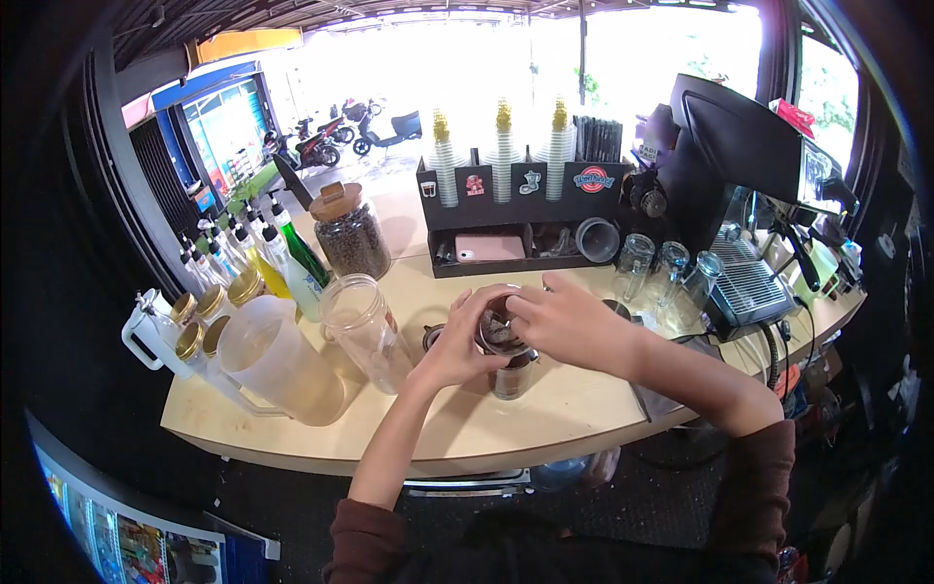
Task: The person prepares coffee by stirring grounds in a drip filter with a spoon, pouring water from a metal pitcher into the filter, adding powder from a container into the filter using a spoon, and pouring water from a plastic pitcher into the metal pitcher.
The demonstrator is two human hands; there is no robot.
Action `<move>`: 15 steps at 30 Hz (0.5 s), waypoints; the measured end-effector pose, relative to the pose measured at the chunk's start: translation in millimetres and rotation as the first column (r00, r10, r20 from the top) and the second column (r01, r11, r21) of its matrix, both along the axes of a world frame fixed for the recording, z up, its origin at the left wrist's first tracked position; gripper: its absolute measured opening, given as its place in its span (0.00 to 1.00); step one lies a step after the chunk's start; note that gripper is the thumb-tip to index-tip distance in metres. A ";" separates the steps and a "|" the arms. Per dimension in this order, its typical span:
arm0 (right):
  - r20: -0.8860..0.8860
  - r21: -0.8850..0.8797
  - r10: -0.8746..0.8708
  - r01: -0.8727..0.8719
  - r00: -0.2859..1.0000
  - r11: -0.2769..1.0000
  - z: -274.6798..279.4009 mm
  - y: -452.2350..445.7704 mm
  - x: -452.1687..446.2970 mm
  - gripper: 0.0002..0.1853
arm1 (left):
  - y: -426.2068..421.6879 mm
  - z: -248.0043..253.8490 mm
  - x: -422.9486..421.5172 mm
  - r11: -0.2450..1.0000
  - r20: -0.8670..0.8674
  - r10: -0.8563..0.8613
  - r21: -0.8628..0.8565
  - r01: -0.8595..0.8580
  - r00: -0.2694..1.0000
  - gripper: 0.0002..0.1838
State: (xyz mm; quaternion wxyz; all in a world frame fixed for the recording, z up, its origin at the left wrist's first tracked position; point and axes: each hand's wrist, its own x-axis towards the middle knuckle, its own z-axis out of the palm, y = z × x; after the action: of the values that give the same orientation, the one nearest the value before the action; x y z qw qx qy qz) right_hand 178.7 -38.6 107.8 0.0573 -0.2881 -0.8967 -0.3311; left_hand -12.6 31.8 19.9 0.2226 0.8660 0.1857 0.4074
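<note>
Over the wooden counter, a round container (pixel 501 331) with dark contents sits on top of a small clear glass (pixel 510 380). My left hand (pixel 463 341) wraps round the container's left side, thumb along its near edge. My right hand (pixel 562 319) reaches over its right rim with the fingers closed together; what they hold, if anything, is hidden. A dark round item (pixel 434 336) lies partly behind my left hand. Left of that hand stands a large clear jar (pixel 365 326).
A frosted pitcher (pixel 277 360), syrup bottles (pixel 292 263) and a jar of coffee beans (pixel 352 238) stand left. Behind is a black cup organizer (pixel 525 209) with a phone. Glass mugs (pixel 671 268) and a black machine (pixel 744 292) stand right.
</note>
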 end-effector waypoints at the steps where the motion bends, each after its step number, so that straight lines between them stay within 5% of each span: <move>1: -0.016 -0.039 -0.027 0.027 0.999 0.999 -1.3 -2.8 -0.2 0.05 | -0.7 -0.6 0.7 0.999 0.003 0.034 -0.010 -0.034 0.999 0.50; 3: -0.030 -0.080 -0.054 0.052 0.998 0.995 -4.6 -6.0 1.4 0.06 | -4.6 -2.9 4.9 0.997 0.007 0.068 -0.022 -0.068 0.998 0.49; 5: -0.200 -0.083 -0.058 0.042 0.978 0.996 -10.1 -6.4 4.4 0.07 | -12.5 -6.5 12.4 0.962 0.239 0.092 -0.270 -0.025 0.967 0.46; 15: -0.309 -0.132 -0.138 0.101 0.941 0.986 -27.2 -17.0 -1.8 0.10 | -19.0 -27.1 32.7 0.950 0.411 0.263 -0.267 -0.161 0.873 0.46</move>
State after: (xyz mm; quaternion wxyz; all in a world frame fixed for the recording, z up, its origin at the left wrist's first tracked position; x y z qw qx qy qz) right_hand 177.0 -55.6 80.5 0.1638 -0.3942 -0.8742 -0.2316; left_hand 20.1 12.8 -7.2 0.3087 0.6945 0.2695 0.5914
